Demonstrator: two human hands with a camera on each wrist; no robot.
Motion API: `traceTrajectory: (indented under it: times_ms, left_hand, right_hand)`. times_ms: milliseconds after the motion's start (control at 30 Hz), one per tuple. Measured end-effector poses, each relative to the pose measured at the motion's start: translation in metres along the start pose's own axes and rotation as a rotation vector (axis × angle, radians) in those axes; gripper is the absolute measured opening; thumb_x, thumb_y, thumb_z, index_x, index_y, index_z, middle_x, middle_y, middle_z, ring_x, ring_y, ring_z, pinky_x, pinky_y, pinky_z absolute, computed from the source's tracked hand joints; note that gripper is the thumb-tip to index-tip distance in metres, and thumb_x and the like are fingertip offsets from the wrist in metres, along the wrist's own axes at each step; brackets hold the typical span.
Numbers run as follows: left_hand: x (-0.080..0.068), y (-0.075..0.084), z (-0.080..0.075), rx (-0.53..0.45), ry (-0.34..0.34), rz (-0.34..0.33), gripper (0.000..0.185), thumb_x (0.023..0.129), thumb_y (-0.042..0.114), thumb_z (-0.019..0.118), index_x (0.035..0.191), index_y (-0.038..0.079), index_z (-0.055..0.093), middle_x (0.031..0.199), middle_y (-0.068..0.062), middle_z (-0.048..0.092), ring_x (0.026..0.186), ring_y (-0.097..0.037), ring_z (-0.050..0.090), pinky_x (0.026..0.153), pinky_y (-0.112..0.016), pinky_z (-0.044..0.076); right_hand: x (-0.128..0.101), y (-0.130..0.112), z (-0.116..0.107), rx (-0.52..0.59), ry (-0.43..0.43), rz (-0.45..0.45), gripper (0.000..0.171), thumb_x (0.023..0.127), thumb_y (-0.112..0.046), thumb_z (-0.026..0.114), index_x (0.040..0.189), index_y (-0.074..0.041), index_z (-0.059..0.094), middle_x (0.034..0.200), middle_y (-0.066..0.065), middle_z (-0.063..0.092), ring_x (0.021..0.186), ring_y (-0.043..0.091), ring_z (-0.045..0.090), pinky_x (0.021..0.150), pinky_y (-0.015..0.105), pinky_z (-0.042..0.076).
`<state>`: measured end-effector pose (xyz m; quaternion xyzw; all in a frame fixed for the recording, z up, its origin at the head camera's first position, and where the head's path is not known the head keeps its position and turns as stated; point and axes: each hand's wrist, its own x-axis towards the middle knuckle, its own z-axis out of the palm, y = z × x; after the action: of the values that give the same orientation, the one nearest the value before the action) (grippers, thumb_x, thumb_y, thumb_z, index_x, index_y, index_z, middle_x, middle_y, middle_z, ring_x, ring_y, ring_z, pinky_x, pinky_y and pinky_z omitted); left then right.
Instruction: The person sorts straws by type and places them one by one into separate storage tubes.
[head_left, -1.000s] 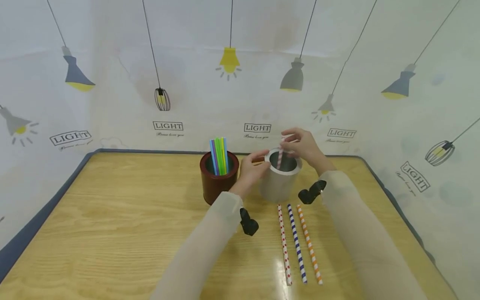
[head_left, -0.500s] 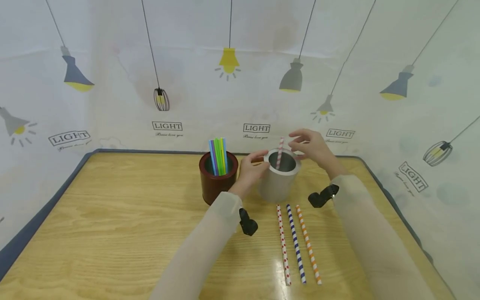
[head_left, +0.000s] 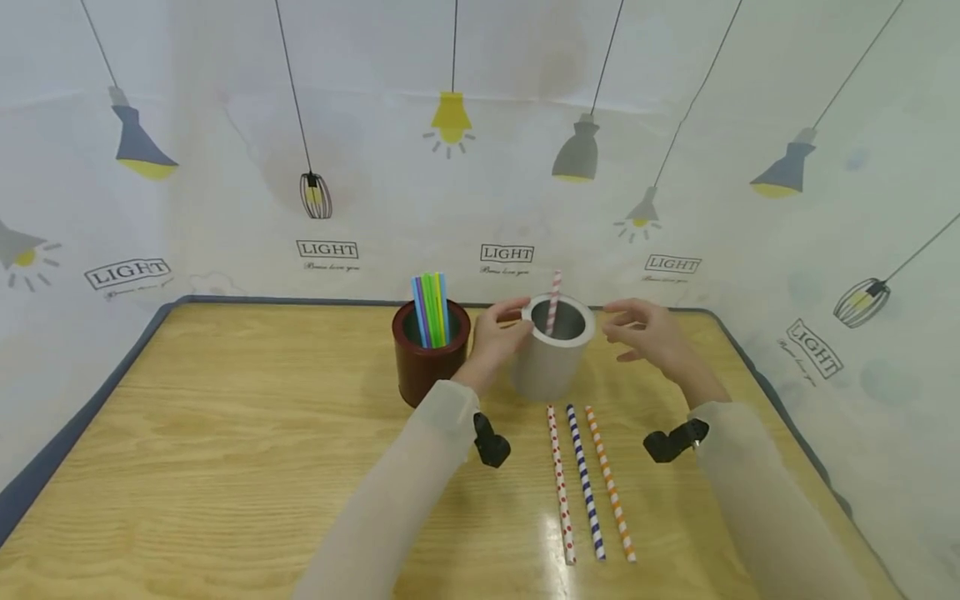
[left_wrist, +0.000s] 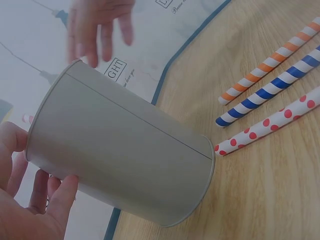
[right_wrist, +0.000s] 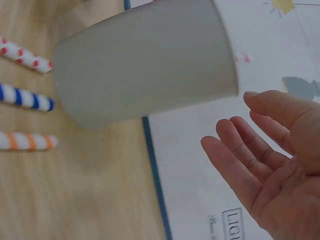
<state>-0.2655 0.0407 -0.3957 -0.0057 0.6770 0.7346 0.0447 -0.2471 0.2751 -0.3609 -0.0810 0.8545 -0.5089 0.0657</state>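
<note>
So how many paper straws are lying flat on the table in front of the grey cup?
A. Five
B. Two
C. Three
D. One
C. Three lie side by side on the table: a red-dotted straw, a blue-striped straw and an orange-striped straw, all in front of the grey cup, which holds one more, a pink-striped straw.

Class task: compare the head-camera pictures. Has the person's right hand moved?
Yes. The right hand has let go and drawn back right and nearer, off the grey cup.
</note>
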Motion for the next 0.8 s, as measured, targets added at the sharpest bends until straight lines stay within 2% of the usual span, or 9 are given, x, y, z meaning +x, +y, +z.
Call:
traceTrajectory:
  times_ms: [233, 400, 500, 633, 800]
  left_hand:
    - [0.0, 0.001, 0.0, 0.002, -0.01, -0.009, 0.04, 0.08, 0.003, 0.061, 0.119, 0.011, 0.062, 0.117, -0.015, 0.054, 0.102, -0.023, 0.056, 0.077, -0.032, 0.051]
    - [-0.001, 0.004, -0.004, -0.025, 0.008, -0.007, 0.04, 0.08, 0.002, 0.061, 0.119, 0.01, 0.062, 0.114, -0.013, 0.054, 0.1, -0.023, 0.056, 0.077, -0.033, 0.051]
    - [-0.001, 0.005, -0.005, -0.035, 0.003, -0.005, 0.039, 0.08, 0.002, 0.061, 0.118, 0.01, 0.062, 0.114, -0.014, 0.054, 0.1, -0.023, 0.056, 0.077, -0.033, 0.051]
    - [0.0, 0.003, -0.004, -0.017, -0.012, -0.005, 0.04, 0.079, 0.002, 0.061, 0.119, 0.009, 0.062, 0.114, -0.014, 0.055, 0.101, -0.024, 0.056, 0.076, -0.032, 0.051]
    - [0.0, 0.001, 0.0, -0.018, -0.014, -0.009, 0.04, 0.08, 0.003, 0.061, 0.119, 0.009, 0.062, 0.115, -0.014, 0.055, 0.102, -0.024, 0.056, 0.077, -0.032, 0.051]
  right_hand:
    - [-0.019, 0.039, 0.01, 0.05, 0.002, 0.075, 0.046, 0.089, -0.015, 0.06, 0.128, 0.006, 0.046, 0.11, 0.028, 0.053, 0.096, 0.04, 0.056, 0.067, 0.046, 0.053]
    - [-0.025, 0.06, 0.024, 0.07, 0.002, 0.142, 0.046, 0.088, -0.015, 0.061, 0.127, 0.006, 0.046, 0.104, 0.022, 0.055, 0.092, 0.035, 0.058, 0.068, 0.047, 0.053]
    - [-0.03, 0.068, 0.032, 0.12, 0.003, 0.18, 0.045, 0.089, -0.013, 0.06, 0.126, 0.008, 0.046, 0.102, 0.02, 0.055, 0.09, 0.033, 0.059, 0.068, 0.047, 0.053]
    - [-0.037, 0.076, 0.04, 0.182, 0.018, 0.194, 0.043, 0.089, -0.009, 0.059, 0.125, 0.011, 0.045, 0.098, 0.02, 0.055, 0.083, 0.029, 0.06, 0.063, 0.045, 0.054]
    - [-0.043, 0.083, 0.048, 0.178, 0.031, 0.196, 0.042, 0.088, -0.004, 0.058, 0.124, 0.011, 0.045, 0.097, 0.018, 0.054, 0.076, 0.02, 0.057, 0.059, 0.038, 0.054]
